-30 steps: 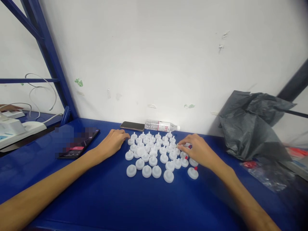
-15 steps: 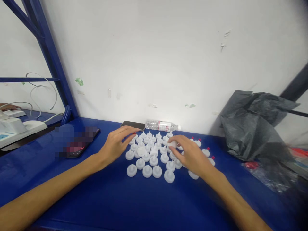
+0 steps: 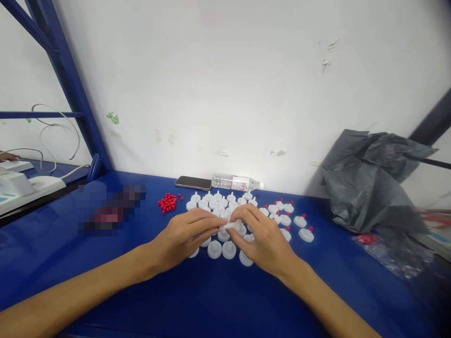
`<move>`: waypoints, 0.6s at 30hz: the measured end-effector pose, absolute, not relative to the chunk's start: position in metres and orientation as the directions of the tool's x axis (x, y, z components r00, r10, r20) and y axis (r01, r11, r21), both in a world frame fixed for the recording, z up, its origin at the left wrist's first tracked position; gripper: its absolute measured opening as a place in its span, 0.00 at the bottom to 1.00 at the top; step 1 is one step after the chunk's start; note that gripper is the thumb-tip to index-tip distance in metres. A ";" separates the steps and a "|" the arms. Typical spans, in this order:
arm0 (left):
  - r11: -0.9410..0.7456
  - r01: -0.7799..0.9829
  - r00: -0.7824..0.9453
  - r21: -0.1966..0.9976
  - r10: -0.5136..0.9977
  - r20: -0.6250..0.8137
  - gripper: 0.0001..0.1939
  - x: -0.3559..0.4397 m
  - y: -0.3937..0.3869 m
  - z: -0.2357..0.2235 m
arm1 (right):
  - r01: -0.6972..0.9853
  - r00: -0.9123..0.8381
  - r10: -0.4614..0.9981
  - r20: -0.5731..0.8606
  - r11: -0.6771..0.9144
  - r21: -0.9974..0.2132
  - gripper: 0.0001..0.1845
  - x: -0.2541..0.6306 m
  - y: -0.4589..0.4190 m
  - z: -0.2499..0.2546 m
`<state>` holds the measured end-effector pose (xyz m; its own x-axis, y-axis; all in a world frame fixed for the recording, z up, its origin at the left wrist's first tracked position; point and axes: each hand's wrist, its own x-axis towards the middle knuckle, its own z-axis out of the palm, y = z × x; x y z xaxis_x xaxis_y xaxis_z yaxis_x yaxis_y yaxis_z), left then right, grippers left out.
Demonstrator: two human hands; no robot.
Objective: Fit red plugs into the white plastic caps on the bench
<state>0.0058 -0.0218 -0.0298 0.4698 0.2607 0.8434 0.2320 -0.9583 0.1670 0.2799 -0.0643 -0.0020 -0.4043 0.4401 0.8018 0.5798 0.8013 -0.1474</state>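
My right hand [image 3: 264,237] pinches a white nozzle cap [image 3: 234,226] on its side above the others. My left hand [image 3: 186,234] meets it from the left, fingers pressed together, with a bit of a small red cap [image 3: 217,227] showing at the fingertips. Whether the red cap touches the nozzle is hidden by the fingers. Beneath and around both hands stand several white nozzle caps [image 3: 214,249] with bare spouts. To the right, several nozzle caps with red tips [image 3: 306,234] stand on the blue table [image 3: 197,300]. A pile of small red caps [image 3: 168,203] lies left of the group.
A phone [image 3: 193,182] and a clear water bottle [image 3: 232,182] lie along the wall. A grey plastic bag [image 3: 373,178] and a clear bag [image 3: 394,256] are at right. At left are a blurred-out item [image 3: 112,211], a blue metal frame [image 3: 70,80] and a white power strip [image 3: 45,185].
My left hand has moved right and down from the red pile, uncovering it. My right hand has come left and down with its white nozzle cap, so the hands now meet.
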 end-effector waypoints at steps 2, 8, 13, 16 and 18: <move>-0.959 0.222 0.482 0.178 0.266 0.835 0.10 0.006 -0.021 -0.032 | 0.551 -0.409 0.427 0.807 0.820 -0.155 0.12 0.278 -0.064 -0.003; -0.964 0.173 0.505 0.204 0.265 0.821 0.09 0.004 -0.022 -0.034 | 0.528 -0.387 0.423 0.819 0.830 -0.179 0.10 0.274 -0.065 -0.008; -0.956 0.156 0.491 0.250 0.295 0.820 0.09 0.004 -0.019 -0.040 | 0.540 -0.372 0.416 0.830 0.824 -0.171 0.09 0.273 -0.065 -0.007; -0.969 0.109 0.449 0.222 0.247 0.859 0.10 0.005 -0.015 -0.045 | 0.556 -0.362 0.426 0.829 0.813 -0.174 0.09 0.274 -0.066 -0.007; -0.969 0.107 0.426 0.222 0.247 0.870 0.10 0.005 -0.015 -0.046 | 0.567 -0.367 0.435 0.822 0.805 -0.173 0.08 0.274 -0.066 -0.008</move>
<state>0.0051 -0.0147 -0.0458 0.4264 0.2467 0.8702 0.1071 -0.9691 0.2222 0.2738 -0.0657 -0.0076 -0.3667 0.4350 0.8224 0.5668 0.8054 -0.1734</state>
